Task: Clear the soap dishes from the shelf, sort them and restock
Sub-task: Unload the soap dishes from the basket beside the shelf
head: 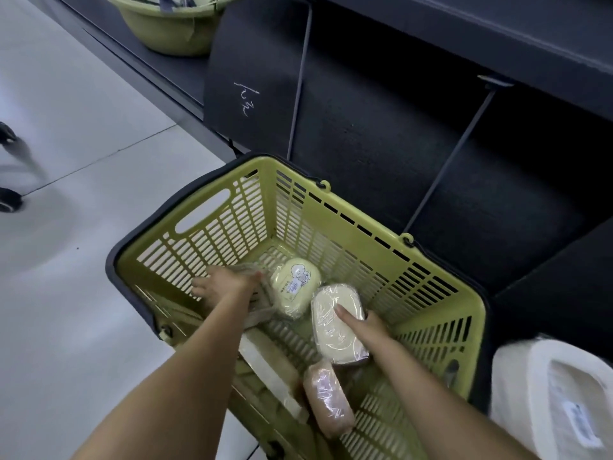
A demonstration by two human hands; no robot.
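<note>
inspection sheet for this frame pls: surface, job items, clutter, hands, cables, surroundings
Surface: green basket beside a dark shelf unit; the shelf bays in view look bare.
Job's things: cream soap dish with cartoon label, cream wrapped dish, pinkish wrapped dish, all in the basket.
Clutter: flat pale piece in the basket, unclear what.
Hands: left hand on a blurred brownish item, grip unclear; right hand resting on the cream wrapped dish.
Cables: nothing seen.
Surroundings: green tub on the shelf, white container, tiled floor.
</note>
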